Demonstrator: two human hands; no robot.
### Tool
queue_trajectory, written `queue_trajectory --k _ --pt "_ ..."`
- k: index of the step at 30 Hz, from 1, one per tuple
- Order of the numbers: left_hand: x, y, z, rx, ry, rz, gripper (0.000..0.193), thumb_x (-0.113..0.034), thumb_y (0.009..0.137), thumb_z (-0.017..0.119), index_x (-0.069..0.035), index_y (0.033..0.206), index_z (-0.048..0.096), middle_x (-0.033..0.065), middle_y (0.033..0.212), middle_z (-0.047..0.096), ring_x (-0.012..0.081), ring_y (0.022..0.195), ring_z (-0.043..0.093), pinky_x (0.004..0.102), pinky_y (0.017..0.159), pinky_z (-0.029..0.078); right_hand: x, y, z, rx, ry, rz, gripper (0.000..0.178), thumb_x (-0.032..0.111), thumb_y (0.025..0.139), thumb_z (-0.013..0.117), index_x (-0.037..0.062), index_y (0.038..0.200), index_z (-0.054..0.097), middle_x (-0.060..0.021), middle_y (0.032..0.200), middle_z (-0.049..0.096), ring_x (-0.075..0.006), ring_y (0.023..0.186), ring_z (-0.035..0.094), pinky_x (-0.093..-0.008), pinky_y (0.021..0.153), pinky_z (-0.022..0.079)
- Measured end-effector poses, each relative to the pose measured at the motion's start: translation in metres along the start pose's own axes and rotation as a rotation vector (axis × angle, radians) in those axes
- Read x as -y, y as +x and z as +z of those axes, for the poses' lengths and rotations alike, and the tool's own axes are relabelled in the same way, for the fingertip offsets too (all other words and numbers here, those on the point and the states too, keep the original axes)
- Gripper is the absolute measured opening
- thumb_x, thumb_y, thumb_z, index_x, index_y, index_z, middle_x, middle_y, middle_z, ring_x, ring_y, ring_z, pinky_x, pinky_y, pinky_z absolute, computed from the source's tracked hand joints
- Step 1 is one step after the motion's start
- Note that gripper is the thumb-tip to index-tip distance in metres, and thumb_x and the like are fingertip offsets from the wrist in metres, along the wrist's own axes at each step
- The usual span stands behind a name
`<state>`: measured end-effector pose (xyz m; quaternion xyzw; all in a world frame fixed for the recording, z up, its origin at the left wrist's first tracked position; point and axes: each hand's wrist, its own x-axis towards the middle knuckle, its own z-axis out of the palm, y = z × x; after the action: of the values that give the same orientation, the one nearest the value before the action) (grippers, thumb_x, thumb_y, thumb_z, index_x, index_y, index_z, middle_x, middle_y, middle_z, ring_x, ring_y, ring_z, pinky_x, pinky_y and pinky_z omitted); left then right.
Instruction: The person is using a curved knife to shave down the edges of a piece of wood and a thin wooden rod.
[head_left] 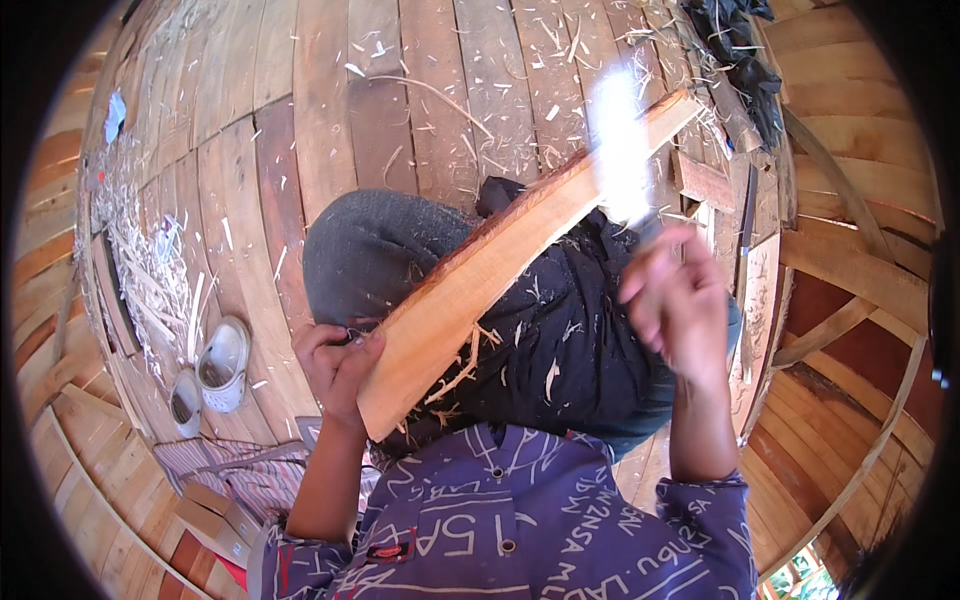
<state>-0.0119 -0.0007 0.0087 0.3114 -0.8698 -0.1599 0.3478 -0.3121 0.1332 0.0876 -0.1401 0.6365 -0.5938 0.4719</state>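
Note:
A long, pale piece of wood [490,285] with rough dark bark along its far edge lies slantwise across my lap. Its near end is gripped in my left hand [335,362], fingers closed around its left side. My right hand [680,300], smeared a little by motion, is closed on the handle of a broad-bladed knife [622,150]. The bright blade is blurred and overlaps the far part of the wood; whether it touches cannot be told. Curled shavings [465,365] cling along the wood's lower edge and my dark clothing.
Shavings litter the plank floor [330,130], with a heap [150,270] at the left. Light clogs [222,365] stand near it, a cardboard box [215,520] at lower left. Black plastic [745,70] lies at far right, near a wood offcut [705,182]. Plank walls [850,150] surround me.

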Motion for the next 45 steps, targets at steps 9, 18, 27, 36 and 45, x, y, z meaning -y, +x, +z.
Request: queue_trajectory --k 9,18,27,36,45 --pt "0.003 -0.003 -0.001 0.014 0.008 0.035 0.024 -0.007 0.06 0.076 -0.014 0.082 0.068 -0.0009 0.081 0.052 0.0229 0.089 0.049 0.0403 0.077 0.041 -0.011 -0.001 -0.004 -0.159 -0.058 -0.089 0.013 0.007 0.092 0.057 0.006 0.104 0.052 -0.0038 0.07 0.06 -0.0031 0.045 0.047 -0.0167 0.036 0.034" --pt "0.001 0.004 -0.002 0.022 0.031 0.05 0.024 -0.007 0.06 0.075 -0.014 0.082 0.068 -0.0012 0.08 0.051 0.0227 0.089 0.049 0.0396 0.077 0.04 -0.019 -0.02 0.005 0.258 -0.336 0.051 0.016 0.01 0.092 0.057 0.0049 0.106 0.051 -0.0037 0.07 0.061 -0.0027 0.045 0.046 -0.0179 0.037 0.033" --pt "0.003 0.0 -0.002 0.038 0.027 0.031 0.023 -0.007 0.06 0.075 -0.015 0.081 0.067 -0.0008 0.079 0.049 0.0223 0.089 0.048 0.0391 0.079 0.041 -0.024 -0.029 0.015 0.364 -0.124 0.156 0.015 0.02 0.097 0.052 0.0092 0.106 0.046 -0.0055 0.068 0.058 -0.004 0.043 0.043 -0.0188 0.037 0.032" --pt "0.002 0.002 0.0 0.025 0.019 -0.002 0.024 -0.007 0.059 0.075 -0.015 0.081 0.067 -0.0001 0.079 0.049 0.0227 0.089 0.048 0.0385 0.08 0.041 -0.013 -0.016 0.009 0.315 -0.188 0.172 0.011 0.017 0.098 0.049 0.0086 0.104 0.046 -0.0032 0.064 0.051 -0.0043 0.044 0.041 -0.0186 0.038 0.031" --pt "0.004 -0.001 -0.002 0.057 0.027 0.024 0.026 -0.008 0.059 0.074 -0.015 0.084 0.068 0.0 0.079 0.049 0.023 0.088 0.048 0.0378 0.08 0.041 -0.025 -0.009 0.018 0.079 0.09 0.079 0.014 0.019 0.097 0.051 0.0095 0.105 0.045 -0.0028 0.063 0.049 -0.0042 0.042 0.039 -0.0195 0.037 0.03"
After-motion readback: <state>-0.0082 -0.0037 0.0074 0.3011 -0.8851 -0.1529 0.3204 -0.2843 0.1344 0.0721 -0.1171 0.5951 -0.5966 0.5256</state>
